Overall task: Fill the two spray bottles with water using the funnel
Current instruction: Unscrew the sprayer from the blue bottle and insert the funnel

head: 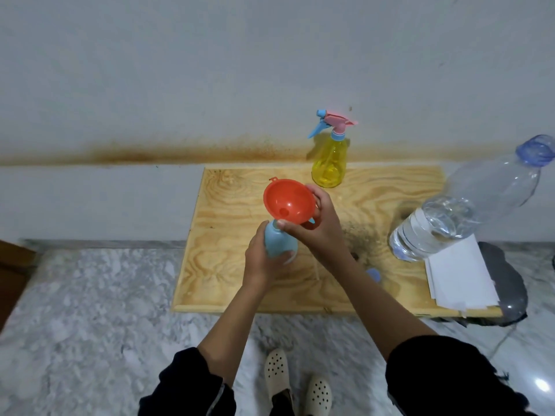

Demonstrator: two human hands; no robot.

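Note:
A light blue spray bottle (277,243) stands on the wooden board (228,265) with its spray head off. My left hand (259,259) grips the bottle's body from the left. A red funnel (288,204) sits tilted over the bottle's neck, and my right hand (315,223) holds it by the rim, thumb in front and fingers behind. A yellow spray bottle (329,163) with a pink and blue trigger head stands at the board's far edge. A large clear water bottle (468,202), partly filled, stands at the right.
A stack of white paper (459,274) lies at the board's right front corner. A small blue piece (374,274), partly hidden by my right forearm, lies on the board. The board sits low over a marble floor (90,310), close to the wall.

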